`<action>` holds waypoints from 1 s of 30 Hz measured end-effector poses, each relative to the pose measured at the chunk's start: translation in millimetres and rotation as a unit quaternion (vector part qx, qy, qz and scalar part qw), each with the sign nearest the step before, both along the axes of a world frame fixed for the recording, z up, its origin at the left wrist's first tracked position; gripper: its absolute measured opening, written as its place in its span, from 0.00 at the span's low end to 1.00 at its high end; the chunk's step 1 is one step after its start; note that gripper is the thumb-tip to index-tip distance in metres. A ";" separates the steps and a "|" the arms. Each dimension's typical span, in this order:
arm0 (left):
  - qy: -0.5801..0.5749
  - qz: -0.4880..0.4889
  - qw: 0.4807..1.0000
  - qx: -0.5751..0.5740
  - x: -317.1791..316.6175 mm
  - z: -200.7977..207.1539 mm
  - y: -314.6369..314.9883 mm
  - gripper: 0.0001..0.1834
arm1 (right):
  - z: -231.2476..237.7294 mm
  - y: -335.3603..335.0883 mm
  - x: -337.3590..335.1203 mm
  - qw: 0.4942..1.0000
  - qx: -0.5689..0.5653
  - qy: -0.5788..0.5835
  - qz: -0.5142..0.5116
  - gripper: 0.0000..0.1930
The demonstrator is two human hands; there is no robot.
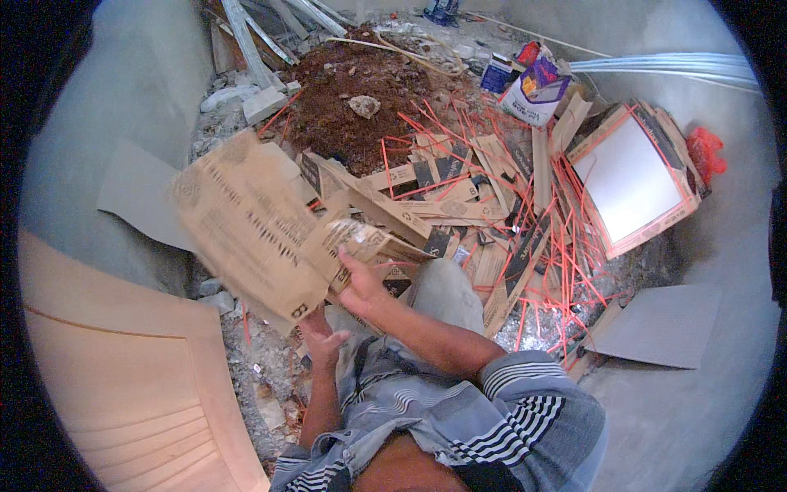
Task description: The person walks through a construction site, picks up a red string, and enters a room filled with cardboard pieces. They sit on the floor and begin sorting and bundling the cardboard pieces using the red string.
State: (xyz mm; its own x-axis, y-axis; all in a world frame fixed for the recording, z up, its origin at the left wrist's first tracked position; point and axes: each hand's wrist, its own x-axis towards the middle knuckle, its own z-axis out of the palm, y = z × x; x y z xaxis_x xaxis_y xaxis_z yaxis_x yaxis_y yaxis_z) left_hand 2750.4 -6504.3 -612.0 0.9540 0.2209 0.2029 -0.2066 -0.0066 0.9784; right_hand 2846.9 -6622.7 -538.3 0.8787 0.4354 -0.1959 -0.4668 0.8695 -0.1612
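Observation:
A large flattened cardboard box [246,221] with dark print is held tilted in front of me, left of centre. My right hand [361,287] is closed on a folded flap at its right side, the thumb on top. Below it, my left hand [322,338] is at the box's lower edge. Its fingers go partly behind the cardboard and its thumb sticks out to the right. A strip of clear plastic [354,234] shines on the flap above my right hand.
Cardboard strips and red-orange strapping [561,246] are heaped ahead and right, beside reddish soil [344,90]. A boxed white tile [631,180] leans at the right wall. A wooden door panel [131,361] is at the left. Pale blue pipes [672,67] and a printed bag [534,92] lie at the back.

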 end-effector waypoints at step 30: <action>0.016 0.177 0.885 -0.430 -10.2 42.1 110.0 0.27 | -44.1 -170.5 209.3 0.346 -0.855 -0.296 0.248 0.45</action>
State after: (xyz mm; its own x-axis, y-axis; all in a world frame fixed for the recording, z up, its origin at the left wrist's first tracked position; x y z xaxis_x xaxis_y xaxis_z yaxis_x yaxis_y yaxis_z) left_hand 2740.2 -6394.3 -569.9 0.7960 0.5669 -0.2121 -0.3122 0.6848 0.6584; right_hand 3056.1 -6793.3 -582.5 0.8854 0.2542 -0.3892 0.0654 -0.8970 -0.4371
